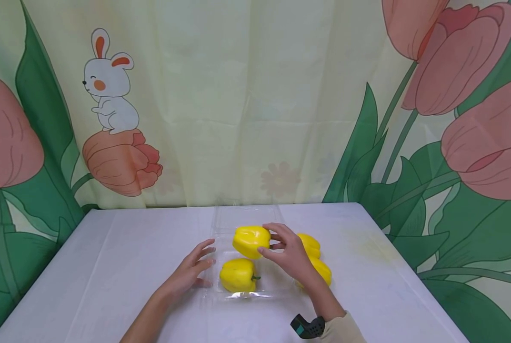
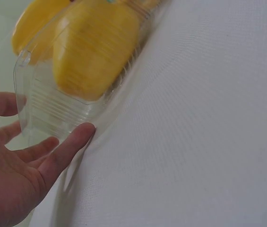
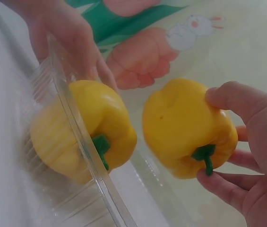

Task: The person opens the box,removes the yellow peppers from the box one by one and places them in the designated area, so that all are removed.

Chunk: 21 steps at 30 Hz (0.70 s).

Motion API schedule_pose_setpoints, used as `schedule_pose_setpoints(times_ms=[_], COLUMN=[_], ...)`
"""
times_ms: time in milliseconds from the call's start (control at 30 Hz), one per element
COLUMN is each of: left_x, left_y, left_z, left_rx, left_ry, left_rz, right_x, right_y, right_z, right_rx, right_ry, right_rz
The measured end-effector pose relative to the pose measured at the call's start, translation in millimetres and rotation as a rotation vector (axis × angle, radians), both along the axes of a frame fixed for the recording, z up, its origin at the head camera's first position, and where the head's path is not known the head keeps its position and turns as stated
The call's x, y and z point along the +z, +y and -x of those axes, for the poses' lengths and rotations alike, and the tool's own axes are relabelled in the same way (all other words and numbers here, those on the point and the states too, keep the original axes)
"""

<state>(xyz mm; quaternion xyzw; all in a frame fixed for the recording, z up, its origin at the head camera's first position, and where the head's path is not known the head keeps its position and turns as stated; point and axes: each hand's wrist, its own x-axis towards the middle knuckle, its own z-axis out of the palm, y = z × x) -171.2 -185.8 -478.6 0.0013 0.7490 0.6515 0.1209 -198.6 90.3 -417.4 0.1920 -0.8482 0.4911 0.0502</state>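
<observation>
A yellow bell pepper (image 1: pixel 248 241) with a green stem is held in my right hand (image 1: pixel 291 252), thumb on one side and fingertips at the stem end. It hangs over a clear plastic clamshell box (image 1: pixel 274 281). Inside the box's near left part lies another yellow bell pepper (image 1: pixel 238 276), stem pointing right. My left hand (image 1: pixel 188 269) is at the box's left side with fingers spread and gently bent, fingertips right at the clear wall in the left wrist view, where the thumb (image 2: pixel 79 137) lies low along the box.
Two more yellow bell peppers, a far one (image 1: pixel 310 245) and a near one (image 1: pixel 321 270), lie right of the box, partly behind my right hand. The box's raised clear lid (image 1: pixel 246 219) is at the back. A white cloth (image 1: pixel 122 267) covers the table, with a printed curtain (image 1: pixel 246 105) behind.
</observation>
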Motion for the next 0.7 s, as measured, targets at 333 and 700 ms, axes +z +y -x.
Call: schedule_pose_setpoints(times_ms=[333, 700], left_x=[-0.9, 0.0], left_y=[-1, 0], left_z=[-1.1, -1.4], left_rx=[-0.006, -0.003], left_ry=[0.003, 0.0], left_rz=[-0.009, -0.002], right_x=[0.3, 1.6], right_y=[5, 11], right_z=[-1.2, -2.9], right_rx=[-0.014, -0.007], right_ry=[0.01, 0.018], right_rz=[-0.007, -0.012])
